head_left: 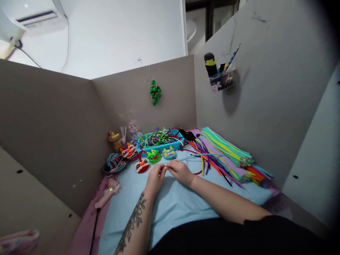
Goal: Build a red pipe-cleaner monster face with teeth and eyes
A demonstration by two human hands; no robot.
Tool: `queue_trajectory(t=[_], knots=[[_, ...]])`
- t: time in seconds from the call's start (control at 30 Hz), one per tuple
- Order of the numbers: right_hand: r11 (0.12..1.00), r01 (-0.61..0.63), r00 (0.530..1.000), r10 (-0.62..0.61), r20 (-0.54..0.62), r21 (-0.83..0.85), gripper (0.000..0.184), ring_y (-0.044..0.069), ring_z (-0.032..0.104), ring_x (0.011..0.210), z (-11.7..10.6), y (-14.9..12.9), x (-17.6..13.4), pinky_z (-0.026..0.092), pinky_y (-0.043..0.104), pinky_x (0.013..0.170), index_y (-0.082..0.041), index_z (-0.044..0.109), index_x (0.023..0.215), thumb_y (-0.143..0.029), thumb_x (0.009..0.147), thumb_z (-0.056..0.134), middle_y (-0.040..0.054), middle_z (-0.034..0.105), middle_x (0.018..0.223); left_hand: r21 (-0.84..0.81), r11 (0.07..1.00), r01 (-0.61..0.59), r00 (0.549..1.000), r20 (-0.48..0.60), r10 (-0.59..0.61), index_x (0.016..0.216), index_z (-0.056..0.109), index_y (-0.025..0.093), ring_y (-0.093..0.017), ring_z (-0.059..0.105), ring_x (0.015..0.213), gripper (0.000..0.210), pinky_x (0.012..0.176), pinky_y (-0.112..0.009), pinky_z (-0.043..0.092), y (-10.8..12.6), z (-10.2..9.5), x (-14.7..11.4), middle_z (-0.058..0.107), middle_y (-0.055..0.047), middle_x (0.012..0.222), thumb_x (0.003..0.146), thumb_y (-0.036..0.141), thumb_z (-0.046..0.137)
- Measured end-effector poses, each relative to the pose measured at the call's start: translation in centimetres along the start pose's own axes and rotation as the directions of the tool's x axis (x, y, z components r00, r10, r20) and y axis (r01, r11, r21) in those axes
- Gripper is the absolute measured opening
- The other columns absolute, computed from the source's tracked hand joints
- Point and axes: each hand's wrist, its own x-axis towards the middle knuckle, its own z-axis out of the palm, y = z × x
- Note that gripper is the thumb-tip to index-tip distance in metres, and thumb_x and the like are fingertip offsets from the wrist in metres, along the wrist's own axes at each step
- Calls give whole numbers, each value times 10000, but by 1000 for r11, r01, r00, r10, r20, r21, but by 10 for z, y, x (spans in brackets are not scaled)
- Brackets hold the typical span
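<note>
My left hand (156, 176) and my right hand (180, 171) meet over the blue cloth (183, 203), fingertips pinched together. Whatever sits between them is too small to make out. Just beyond my fingers stand finished-looking fuzzy figures: a red and white one (141, 165), a green one (154, 156) and a light blue and yellow one (169, 153). A light blue pipe cleaner (204, 154) lies to the right, past my right hand.
Bundles of coloured pipe cleaners (225, 148) spread along the right. A blue tray (159, 146) of tangled stems stands at the back. On the left are a dark bowl (106, 170) and a pink glue gun (108, 195) with a cord. Grey partitions (143, 95) surround the table.
</note>
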Motion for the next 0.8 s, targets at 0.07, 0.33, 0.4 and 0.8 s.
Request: queue_trajectory(t=[0.07,0.33,0.4,0.8], knots=[[1000,-6,1000,6,0,3,128,175,597,791,1,1,-1,480,310,733,-189,618,893,-155,857,500,58,668,822,-12,1000,4,1000,-11,-4,889,590,173,-144,600,740,164,648,-255,506,-1,0,0,642,-52,841,844,308,508],[999,-11,1000,11,8,37,144,181,605,809,0,2,-2,487,323,751,-188,617,923,-157,861,492,69,669,843,82,995,-59,998,-14,61,857,584,175,-145,581,707,152,660,-271,495,5,-5,1,633,-46,791,856,297,492],[999,-19,1000,19,14,37,144,181,609,809,0,1,-1,487,323,752,-191,621,919,-162,861,492,68,672,844,76,995,-71,997,-16,73,870,586,178,-148,589,726,146,666,-270,498,4,-4,0,638,-49,809,855,290,494],[996,-42,998,37,52,82,179,174,613,841,-1,-2,-3,485,313,776,-190,614,981,-160,859,487,67,678,890,100,994,-51,998,-24,54,889,596,180,-154,597,726,142,673,-279,500,0,-5,-1,650,-50,812,840,287,517]])
